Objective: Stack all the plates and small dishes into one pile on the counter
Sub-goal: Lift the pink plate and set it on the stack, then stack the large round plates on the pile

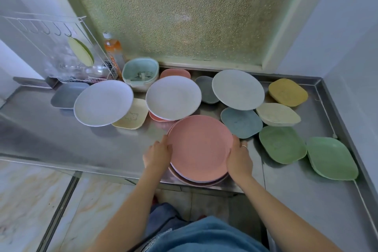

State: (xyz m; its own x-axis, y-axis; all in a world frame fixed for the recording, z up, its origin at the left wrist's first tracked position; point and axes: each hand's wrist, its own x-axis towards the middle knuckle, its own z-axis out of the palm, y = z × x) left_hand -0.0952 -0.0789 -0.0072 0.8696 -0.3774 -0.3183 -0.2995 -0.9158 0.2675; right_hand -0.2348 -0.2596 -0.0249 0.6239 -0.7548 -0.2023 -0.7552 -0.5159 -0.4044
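A round pink plate (200, 143) tops a short pile of plates at the front edge of the steel counter (81, 141). My left hand (157, 153) grips its left rim and my right hand (238, 158) grips its right rim. Behind it lie two white plates (103, 102) (173, 97) and a pale grey plate (238, 89), each resting on small dishes. Small dishes sit around: cream (135, 117), blue (241, 121), beige (278, 114), yellow (288, 92), two green (282, 144) (332, 157), and grey (65, 95).
A white wire rack (61, 51) with a green plate stands at the back left. Next to it are an orange bottle (113, 51) and a mint strainer bowl (140, 72). A frosted window fills the back wall. Counter walls rise at the right.
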